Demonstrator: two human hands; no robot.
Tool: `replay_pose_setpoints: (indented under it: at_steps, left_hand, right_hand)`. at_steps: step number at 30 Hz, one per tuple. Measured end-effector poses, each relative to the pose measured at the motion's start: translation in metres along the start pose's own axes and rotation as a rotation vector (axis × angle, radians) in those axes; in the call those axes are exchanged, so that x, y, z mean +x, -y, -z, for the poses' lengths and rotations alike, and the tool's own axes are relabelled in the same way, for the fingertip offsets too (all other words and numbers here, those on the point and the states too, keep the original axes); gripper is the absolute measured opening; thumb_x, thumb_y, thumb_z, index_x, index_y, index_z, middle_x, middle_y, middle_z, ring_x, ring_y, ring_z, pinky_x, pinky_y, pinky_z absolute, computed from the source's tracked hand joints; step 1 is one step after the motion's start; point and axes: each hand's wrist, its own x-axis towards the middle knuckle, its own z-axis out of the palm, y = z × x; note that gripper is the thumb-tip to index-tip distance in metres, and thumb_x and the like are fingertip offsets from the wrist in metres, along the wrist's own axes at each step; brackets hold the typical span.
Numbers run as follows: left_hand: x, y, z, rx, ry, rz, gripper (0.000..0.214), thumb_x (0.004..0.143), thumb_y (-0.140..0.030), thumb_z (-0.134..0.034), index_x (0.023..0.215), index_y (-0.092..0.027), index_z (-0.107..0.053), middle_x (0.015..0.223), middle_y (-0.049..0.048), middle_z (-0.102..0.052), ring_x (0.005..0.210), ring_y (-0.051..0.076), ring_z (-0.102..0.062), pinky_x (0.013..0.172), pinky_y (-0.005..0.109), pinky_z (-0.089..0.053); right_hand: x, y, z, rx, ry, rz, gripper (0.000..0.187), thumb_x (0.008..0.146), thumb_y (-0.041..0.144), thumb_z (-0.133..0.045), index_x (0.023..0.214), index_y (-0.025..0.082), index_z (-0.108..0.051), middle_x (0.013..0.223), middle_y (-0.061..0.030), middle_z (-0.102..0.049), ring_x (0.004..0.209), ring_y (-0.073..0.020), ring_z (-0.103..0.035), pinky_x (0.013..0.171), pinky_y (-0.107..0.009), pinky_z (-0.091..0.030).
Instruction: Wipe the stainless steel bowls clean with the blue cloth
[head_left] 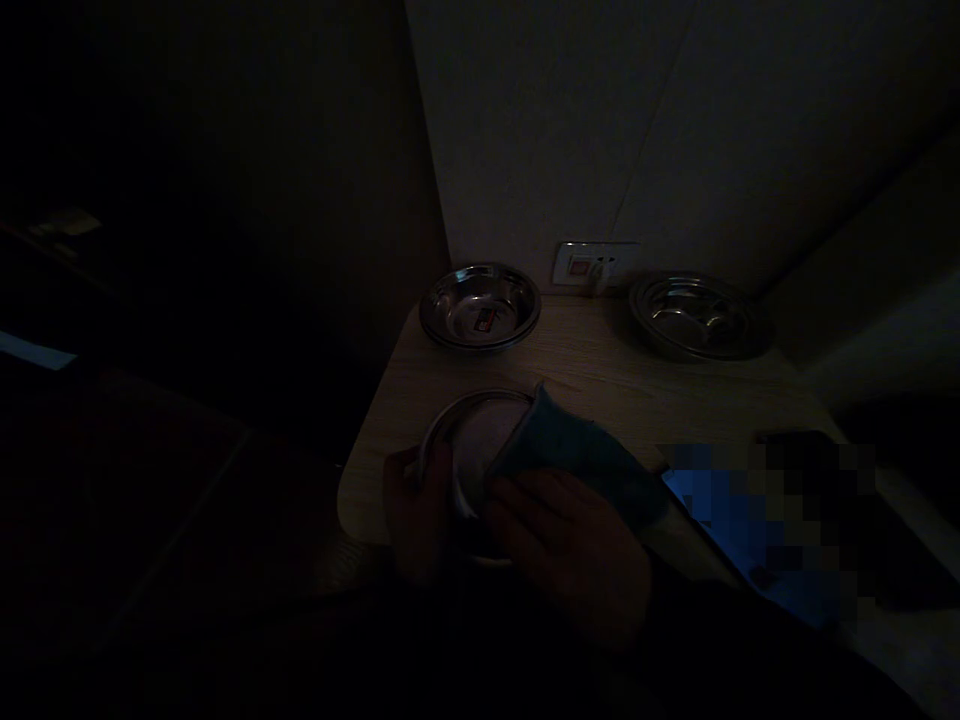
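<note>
A shiny metal bowl is at the near edge of the wooden table, partly covered by a cloth. My left hand grips its left rim, with the thumb over the inside. My right hand presses a blue-green cloth against the bowl's inner right side, fingers closed on the fabric. The cloth drapes over the right rim and past the hand. Dim light hides the bowl's lower part and the fingertips.
On the wooden table, metal bowls with a dark label inside stand at the back left. More metal bowls stand at the back right. A wall socket with a plug sits between them. A lit, blurred screen lies at the right.
</note>
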Motion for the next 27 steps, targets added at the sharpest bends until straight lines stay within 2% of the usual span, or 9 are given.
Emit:
replay_pose_setpoints:
  at_steps: [3, 9, 15, 20, 27]
  left_hand:
    - [0.001, -0.001, 0.001, 0.01, -0.016, 0.001, 0.045, 0.061, -0.057, -0.057, 0.082, -0.017, -0.053, 0.078, 0.0057, -0.062, 0.072, 0.02, -0.059, 0.063, 0.032, -0.047]
    - [-0.001, -0.002, -0.002, -0.079, 0.007, 0.035, 0.046, 0.062, -0.056, -0.06, 0.086, -0.018, -0.053, 0.075, 0.0042, -0.062, 0.068, 0.019, -0.06, 0.057, 0.03, -0.046]
    - [0.0, 0.0, 0.0, -0.036, -0.068, -0.011, 0.043, 0.062, -0.056, -0.059, 0.08, -0.018, -0.052, 0.077, 0.005, -0.062, 0.073, 0.02, -0.059, 0.064, 0.034, -0.047]
    - [-0.001, 0.0, -0.001, -0.062, -0.05, 0.009, 0.043, 0.062, -0.055, -0.059, 0.082, -0.019, -0.052, 0.074, 0.004, -0.061, 0.069, 0.02, -0.059, 0.06, 0.033, -0.047]
    - [0.0, 0.002, -0.001, -0.042, -0.069, 0.005, 0.044, 0.061, -0.057, -0.057, 0.081, -0.018, -0.051, 0.074, 0.0045, -0.06, 0.067, 0.02, -0.058, 0.06, 0.034, -0.046]
  right_hand:
    - [0.006, 0.002, -0.004, -0.004, -0.01, 0.002, 0.034, 0.096, 0.012, -0.034, 0.088, 0.014, -0.067, 0.09, -0.0077, -0.071, 0.076, -0.0178, -0.058, 0.065, -0.031, -0.046]
    - [-0.008, 0.003, 0.007, -0.015, -0.023, -0.022, 0.039, 0.098, 0.012, -0.031, 0.084, 0.014, -0.068, 0.088, -0.0058, -0.072, 0.075, -0.0171, -0.058, 0.065, -0.03, -0.047]
    - [0.014, 0.006, -0.007, -0.004, -0.05, -0.035, 0.038, 0.097, 0.013, -0.032, 0.087, 0.013, -0.068, 0.089, -0.0056, -0.072, 0.075, -0.0181, -0.059, 0.065, -0.031, -0.047]
    - [0.008, 0.012, -0.005, 0.018, -0.053, -0.079, 0.041, 0.099, 0.015, -0.029, 0.085, 0.013, -0.068, 0.092, -0.0051, -0.072, 0.076, -0.0176, -0.058, 0.066, -0.03, -0.047]
    - [0.021, -0.002, -0.012, 0.03, 0.009, -0.043, 0.025, 0.094, 0.016, -0.042, 0.093, 0.011, -0.066, 0.093, -0.0062, -0.071, 0.08, -0.0207, -0.058, 0.067, -0.032, -0.049]
